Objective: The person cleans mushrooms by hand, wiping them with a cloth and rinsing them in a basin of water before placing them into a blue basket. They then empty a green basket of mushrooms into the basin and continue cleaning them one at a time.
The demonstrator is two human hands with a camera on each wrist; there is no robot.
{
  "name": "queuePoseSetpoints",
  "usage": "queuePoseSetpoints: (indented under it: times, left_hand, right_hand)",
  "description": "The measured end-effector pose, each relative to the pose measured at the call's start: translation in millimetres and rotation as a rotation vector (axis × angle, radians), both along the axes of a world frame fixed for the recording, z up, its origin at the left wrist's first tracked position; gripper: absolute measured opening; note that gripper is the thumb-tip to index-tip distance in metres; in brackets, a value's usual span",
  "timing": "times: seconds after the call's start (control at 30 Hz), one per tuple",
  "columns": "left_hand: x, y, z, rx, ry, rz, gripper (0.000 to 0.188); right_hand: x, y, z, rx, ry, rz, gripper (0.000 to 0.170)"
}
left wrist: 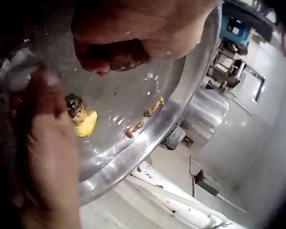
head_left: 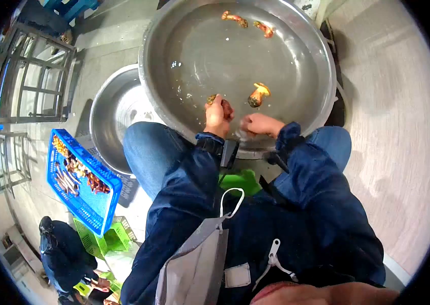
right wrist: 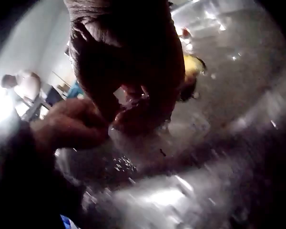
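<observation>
Over the near part of a large metal basin point(head_left: 149, 71) of water, the left hand point(head_left: 218, 116) grips a mushroom point(head_left: 211, 99) with a brownish end showing past its fingers. In the left wrist view, a dark red part point(left wrist: 128, 56) shows under the curled fingers. Just right of it, the right hand point(head_left: 262, 124) is low at the water with bent fingers, blurred; whether it holds anything is unclear. A yellow-capped mushroom with a dark base point(head_left: 256, 98) lies in the water beyond the right hand. Two reddish mushrooms point(head_left: 234, 19) point(head_left: 264, 29) lie near the far wall.
A smaller metal basin point(head_left: 104, 122) stands to the left. Beyond the left knee is a blue basket point(head_left: 100, 203) of sorted mushrooms, with green baskets point(head_left: 116, 236) below it. Metal racks point(head_left: 37, 66) stand far left; another person point(head_left: 65, 254) is at lower left.
</observation>
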State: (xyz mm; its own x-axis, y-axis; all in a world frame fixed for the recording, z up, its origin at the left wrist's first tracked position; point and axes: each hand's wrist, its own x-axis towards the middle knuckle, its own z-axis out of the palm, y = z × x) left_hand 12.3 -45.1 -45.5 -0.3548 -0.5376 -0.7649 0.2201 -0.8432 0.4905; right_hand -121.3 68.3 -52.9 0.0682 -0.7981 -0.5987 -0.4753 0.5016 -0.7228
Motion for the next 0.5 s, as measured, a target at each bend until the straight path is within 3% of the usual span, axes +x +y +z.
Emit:
queuePoseSetpoints:
  times: [0.07, 0.1, 0.17, 0.23, 0.3, 0.33, 0.37, 0.4, 0.5]
  left_hand:
    - [-7, -1, -31, 0.008, -0.028, 0.008, 0.014]
    - [-10, 0, -44, 0.014, -0.043, 0.008, 0.013]
    - [-9, 12, -30, -0.149, 0.220, -0.121, 0.016]
    - [-23, 24, -26, 0.177, 0.435, -0.007, 0.014]
    - [-31, 27, -72, -0.246, 0.363, -0.191, 0.012]
    - [-26, 26, -34, -0.023, 0.413, -0.201, 0.011]
    - [-21, 26, 5, 0.205, 0.441, -0.196, 0.011]
    - [-20, 23, 10, 0.166, 0.469, -0.285, 0.017]
    - [-25, 20, 8, 0.166, 0.550, -0.225, 0.020]
  right_hand:
    - [7, -8, 42, -0.025, -0.152, -0.238, 0.031]
    - [19, -10, 74, -0.236, -0.130, -0.292, 0.027]
    - [34, -7, 69, -0.510, -0.006, -0.325, 0.025]
    - [47, -9, 70, -0.883, 0.289, -0.289, 0.022]
    - [42, -12, 68, -0.768, 0.340, -0.480, 0.022]
    - [36, -16, 67, -0.707, 0.364, -0.572, 0.022]
    - [27, -24, 67, -0.537, 0.240, -0.690, 0.023]
    - [22, -31, 68, -0.673, 0.394, -0.715, 0.024]
    - [27, -17, 83, -0.691, 0.275, -0.656, 0.023]
